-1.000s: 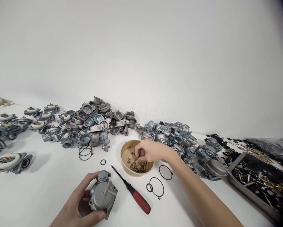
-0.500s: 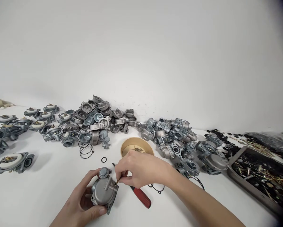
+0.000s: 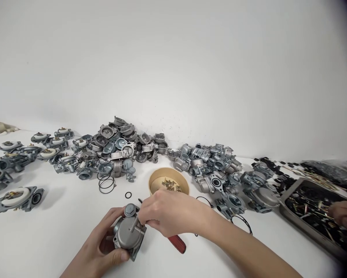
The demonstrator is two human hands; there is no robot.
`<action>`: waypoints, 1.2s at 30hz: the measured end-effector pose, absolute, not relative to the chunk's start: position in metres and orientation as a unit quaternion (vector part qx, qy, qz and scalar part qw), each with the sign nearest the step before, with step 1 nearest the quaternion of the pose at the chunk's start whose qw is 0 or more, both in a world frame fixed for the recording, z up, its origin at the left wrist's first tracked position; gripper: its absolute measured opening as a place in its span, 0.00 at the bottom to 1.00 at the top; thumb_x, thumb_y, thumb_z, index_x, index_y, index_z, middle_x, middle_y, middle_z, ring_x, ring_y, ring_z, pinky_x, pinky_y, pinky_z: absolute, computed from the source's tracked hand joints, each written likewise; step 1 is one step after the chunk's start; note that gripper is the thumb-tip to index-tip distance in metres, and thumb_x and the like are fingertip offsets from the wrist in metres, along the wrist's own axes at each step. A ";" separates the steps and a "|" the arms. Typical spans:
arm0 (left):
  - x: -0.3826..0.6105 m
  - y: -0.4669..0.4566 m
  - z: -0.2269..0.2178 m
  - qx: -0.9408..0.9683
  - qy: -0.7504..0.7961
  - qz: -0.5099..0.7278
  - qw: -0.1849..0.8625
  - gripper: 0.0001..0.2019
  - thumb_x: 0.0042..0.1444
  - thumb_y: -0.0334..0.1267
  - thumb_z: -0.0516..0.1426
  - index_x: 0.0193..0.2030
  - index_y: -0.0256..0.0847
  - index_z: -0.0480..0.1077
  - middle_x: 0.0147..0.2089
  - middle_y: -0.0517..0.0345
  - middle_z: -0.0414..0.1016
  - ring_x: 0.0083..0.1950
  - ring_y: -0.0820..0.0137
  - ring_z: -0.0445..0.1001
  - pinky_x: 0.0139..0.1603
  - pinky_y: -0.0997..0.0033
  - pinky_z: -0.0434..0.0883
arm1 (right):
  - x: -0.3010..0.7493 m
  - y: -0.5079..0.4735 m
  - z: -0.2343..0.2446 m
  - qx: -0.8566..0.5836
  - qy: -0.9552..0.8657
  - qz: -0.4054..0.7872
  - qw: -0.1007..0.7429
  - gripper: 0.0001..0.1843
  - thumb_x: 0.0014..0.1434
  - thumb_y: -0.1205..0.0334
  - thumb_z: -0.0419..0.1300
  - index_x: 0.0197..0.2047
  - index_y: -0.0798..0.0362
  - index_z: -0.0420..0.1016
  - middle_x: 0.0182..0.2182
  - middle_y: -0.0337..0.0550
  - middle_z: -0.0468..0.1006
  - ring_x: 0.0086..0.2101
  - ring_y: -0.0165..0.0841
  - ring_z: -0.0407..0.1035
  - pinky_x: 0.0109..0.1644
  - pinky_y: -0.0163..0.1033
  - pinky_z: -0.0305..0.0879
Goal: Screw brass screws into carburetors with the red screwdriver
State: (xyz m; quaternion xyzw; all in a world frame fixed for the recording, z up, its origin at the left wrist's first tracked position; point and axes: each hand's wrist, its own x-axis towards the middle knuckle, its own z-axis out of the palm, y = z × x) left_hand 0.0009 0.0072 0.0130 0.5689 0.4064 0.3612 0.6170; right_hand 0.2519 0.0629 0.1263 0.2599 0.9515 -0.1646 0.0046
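A white table runs back to a plain, pale wall, faintly speckled low down behind the parts; grey bowl-shaped castings are heaped left of centre, carburettor bodies right of centre, and parts with white rings stand at the left; at the right lies a grey tray of dark and brass-coloured small parts, another person's hand over it; a tan bowl of brass-coloured screws sits near the middle, a small black ring well to its left

The metal carburettor is in the left hand, near the front of the table; it is matt silver-grey, tilted, with a rounded cover facing up, a raised tube across it, a round cap at its far end and a hole in a corner lug; the left hand grips its side, thumb in front and fingers behind; the right hand is curled at its right edge, fingertips hidden, so I cannot tell whether they pinch anything; beneath that hand shows a red screwdriver handle
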 end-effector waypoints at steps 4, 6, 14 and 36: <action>-0.002 0.007 0.011 0.568 0.416 0.347 0.620 0.43 0.54 0.58 0.72 0.74 0.53 0.65 0.62 0.48 0.76 0.46 0.56 0.78 0.45 0.65 0.75 | 0.251 0.062 0.123 0.257 0.950 -0.179 -0.001 0.13 0.63 0.78 0.57 0.29 0.53 0.72 0.27 0.34 0.76 0.29 0.28 0.67 0.30 0.34 0.56; -0.003 0.007 0.010 0.568 0.415 0.340 0.624 0.45 0.53 0.59 0.72 0.74 0.51 0.65 0.56 0.48 0.79 0.46 0.55 0.78 0.45 0.65 0.75 | 0.251 0.062 0.124 0.259 0.948 -0.185 -0.003 0.13 0.64 0.76 0.58 0.31 0.53 0.76 0.27 0.34 0.79 0.29 0.29 0.68 0.31 0.34 0.58; -0.005 0.004 0.005 0.538 0.432 0.350 0.633 0.52 0.47 0.60 0.75 0.75 0.49 0.63 0.43 0.51 0.81 0.50 0.49 0.80 0.52 0.57 0.76 | 0.249 0.061 0.122 0.292 0.934 -0.204 -0.001 0.13 0.63 0.73 0.63 0.40 0.49 0.88 0.33 0.36 0.88 0.33 0.32 0.77 0.38 0.35 0.65; 0.004 0.001 0.012 0.560 0.504 0.324 0.572 0.51 0.43 0.51 0.76 0.68 0.53 0.51 0.49 0.51 0.81 0.44 0.55 0.80 0.44 0.64 0.73 | 0.298 0.117 0.113 0.519 0.829 -0.171 0.120 0.16 0.50 0.80 0.64 0.36 0.54 0.89 0.35 0.48 0.86 0.31 0.35 0.75 0.29 0.35 0.59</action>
